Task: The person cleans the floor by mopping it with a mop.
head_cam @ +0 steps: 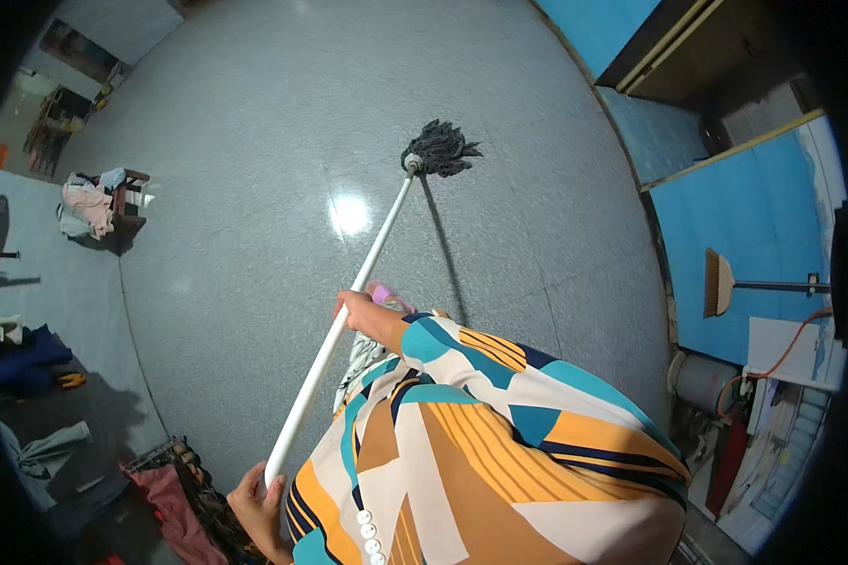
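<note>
A string mop with a white handle (316,374) and a dark grey head (442,148) reaches diagonally away over the grey floor. My right hand (353,308) is wrapped around the middle of the handle. At the handle's near end, low in the view, my left hand (257,494) holds it with thumb and fingers. The strands lie on the floor, fanned out to the right. Below my right hand show a pink slipper (381,291) and patterned trousers.
A small wooden stool (133,205) heaped with clothes stands by the left wall. A shoe rack (198,487) is at lower left. On the right, a broom (719,282) hangs on the blue wall above a grey cylindrical container (703,381).
</note>
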The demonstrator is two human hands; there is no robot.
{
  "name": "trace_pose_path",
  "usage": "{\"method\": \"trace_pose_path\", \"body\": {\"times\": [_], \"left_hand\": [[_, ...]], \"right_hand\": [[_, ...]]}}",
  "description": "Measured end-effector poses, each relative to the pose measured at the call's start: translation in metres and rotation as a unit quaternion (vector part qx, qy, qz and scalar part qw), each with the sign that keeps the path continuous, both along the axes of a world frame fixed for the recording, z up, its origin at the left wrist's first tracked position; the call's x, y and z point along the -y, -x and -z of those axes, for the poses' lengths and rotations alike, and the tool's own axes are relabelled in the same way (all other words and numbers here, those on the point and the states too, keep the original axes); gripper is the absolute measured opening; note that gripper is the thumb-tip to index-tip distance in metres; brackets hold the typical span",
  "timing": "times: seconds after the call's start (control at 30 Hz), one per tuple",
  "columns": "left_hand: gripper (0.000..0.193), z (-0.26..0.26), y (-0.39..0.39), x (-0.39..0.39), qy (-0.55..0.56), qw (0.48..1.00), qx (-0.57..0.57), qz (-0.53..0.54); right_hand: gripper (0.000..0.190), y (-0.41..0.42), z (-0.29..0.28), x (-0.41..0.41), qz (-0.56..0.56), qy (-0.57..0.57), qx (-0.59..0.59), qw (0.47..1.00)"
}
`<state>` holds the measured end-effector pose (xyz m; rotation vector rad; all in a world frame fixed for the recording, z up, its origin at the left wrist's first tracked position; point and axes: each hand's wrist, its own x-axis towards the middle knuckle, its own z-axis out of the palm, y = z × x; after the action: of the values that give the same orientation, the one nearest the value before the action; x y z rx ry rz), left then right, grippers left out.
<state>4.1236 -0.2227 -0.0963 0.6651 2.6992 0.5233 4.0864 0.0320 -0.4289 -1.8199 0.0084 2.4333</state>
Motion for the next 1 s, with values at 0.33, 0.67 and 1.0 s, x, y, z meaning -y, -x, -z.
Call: {"method": "trace_pose_path", "body": {"times": [0.33, 0.67, 1.0], "left_hand": [[0.029, 0.012, 0.076, -0.076, -0.046, 0.985, 0.013, 0.164], [0.029, 0.042, 0.147, -0.251, -0.033, 0.928, 0.007, 0.371], [0.013, 0.033, 0.162, -0.394, -0.130, 0.761, 0.000, 0.636]], "right_hand": [[0.009, -0.011, 0.016, -0.084, 0.128, -0.053, -0.038, 0.990], [0.010, -0.088, 0.035, -0.213, 0.303, -0.079, 0.008, 0.950], [0.014, -0.197, 0.046, -0.221, 0.486, -0.146, 0.039, 0.861]]}}
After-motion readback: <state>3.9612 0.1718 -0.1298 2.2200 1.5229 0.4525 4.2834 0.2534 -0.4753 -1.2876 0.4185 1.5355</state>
